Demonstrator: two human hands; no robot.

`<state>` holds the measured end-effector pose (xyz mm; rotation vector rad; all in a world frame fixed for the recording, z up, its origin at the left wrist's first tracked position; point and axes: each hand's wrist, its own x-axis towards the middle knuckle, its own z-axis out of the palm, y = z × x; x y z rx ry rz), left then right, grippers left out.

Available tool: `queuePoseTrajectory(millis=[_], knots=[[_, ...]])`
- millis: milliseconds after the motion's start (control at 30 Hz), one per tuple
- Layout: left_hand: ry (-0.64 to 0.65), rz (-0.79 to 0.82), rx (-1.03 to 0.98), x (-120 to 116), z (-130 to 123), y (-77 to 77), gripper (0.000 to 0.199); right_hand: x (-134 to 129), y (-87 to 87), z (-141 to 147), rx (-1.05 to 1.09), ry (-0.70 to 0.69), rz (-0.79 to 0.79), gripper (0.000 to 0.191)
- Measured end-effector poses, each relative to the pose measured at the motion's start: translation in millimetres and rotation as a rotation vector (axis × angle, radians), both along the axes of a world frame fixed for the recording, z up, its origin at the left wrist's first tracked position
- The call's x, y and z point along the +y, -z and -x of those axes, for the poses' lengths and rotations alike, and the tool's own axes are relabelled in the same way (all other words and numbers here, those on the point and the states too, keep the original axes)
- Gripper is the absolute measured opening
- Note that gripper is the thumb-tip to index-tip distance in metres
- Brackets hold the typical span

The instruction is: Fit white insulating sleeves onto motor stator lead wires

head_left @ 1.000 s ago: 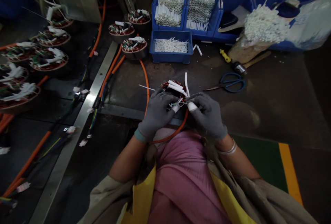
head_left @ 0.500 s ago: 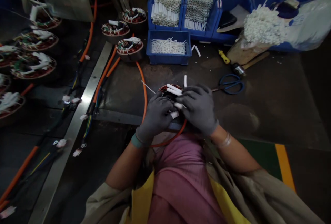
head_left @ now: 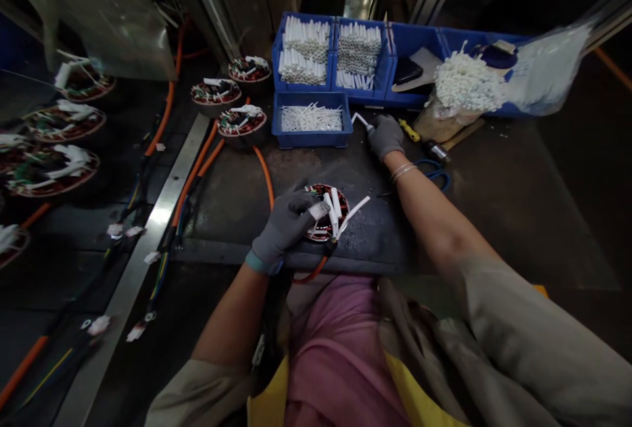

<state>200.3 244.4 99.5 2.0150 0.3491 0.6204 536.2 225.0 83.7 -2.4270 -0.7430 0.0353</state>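
A round copper-wound part [head_left: 323, 232] with white sleeves [head_left: 336, 203] and an orange cable lies on the bench in front of me. At its left side my left hand [head_left: 289, 216], in a grey glove, is closed on a white sleeve [head_left: 319, 210] over the part. My right hand [head_left: 386, 135], also gloved, reaches out beside the small blue tray, its fingers closed at a white tube [head_left: 364, 122] lying at the tray's right. The small blue tray [head_left: 312, 139] holds thin white ties.
Blue bins [head_left: 334, 52] of white tubes stand at the back. Right of them are a bundle of white ties [head_left: 467, 81], a yellow-handled tool [head_left: 409, 131] and blue scissors [head_left: 437, 174]. Several wound parts [head_left: 241, 122] and orange cables [head_left: 168, 111] lie left.
My right hand has left the wound part and moved forward and right to the tube by the tray. My left hand stays at the part. The view has shifted, uncovering more of the part.
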Motion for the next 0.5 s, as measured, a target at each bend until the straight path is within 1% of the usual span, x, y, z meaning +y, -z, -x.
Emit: queuePoseTrajectory(millis=[33,67,100,133,167,200,233,267,333,367,433,500], knots=[[-0.049,0.017,-0.011,-5.1,5.1,0.6,0.031,-6.7,1.4,-1.0,0.018,0.012,-0.030,0.011],[-0.133,0.028,-0.023,-12.5,12.7,2.2,0.024,-18.0,-0.4,0.2,0.046,0.003,-0.086,0.010],[-0.250,0.039,-0.030,-21.8,22.4,4.6,0.020,-33.1,-5.1,3.0,0.096,-0.042,-0.156,0.012],[-0.378,0.054,-0.024,-32.6,33.5,7.9,0.021,-50.8,-12.0,6.9,0.175,-0.129,-0.221,0.015],[-0.502,0.077,-0.001,-44.4,45.5,11.5,0.022,-69.4,-20.4,11.8,0.280,-0.250,-0.273,0.018],[-0.608,0.116,0.039,-56.4,57.5,15.3,0.023,-87.6,-29.3,17.3,0.404,-0.393,-0.302,0.021],[-0.677,0.169,0.090,-68.0,69.0,18.8,0.025,-104.1,-37.7,23.1,0.523,-0.529,-0.293,0.023],[-0.699,0.228,0.150,-78.8,79.3,22.0,0.026,-117.8,-44.8,28.8,0.620,-0.646,-0.249,0.026],[-0.646,0.308,0.279,-96.2,96.0,28.0,0.028,-136.0,-52.6,38.8,0.725,-0.787,-0.146,0.028],[-0.598,0.316,0.338,-102.5,102.5,31.5,0.027,-140.9,-52.9,42.4,0.742,-0.824,-0.111,0.028],[-0.515,0.280,0.436,-110.6,113.1,42.0,0.025,-145.8,-47.8,46.3,0.731,-0.853,-0.092,0.028],[-0.498,0.234,0.489,-114.6,122.5,58.1,0.024,-148.1,-38.4,46.3,0.714,-0.847,-0.111,0.027]])
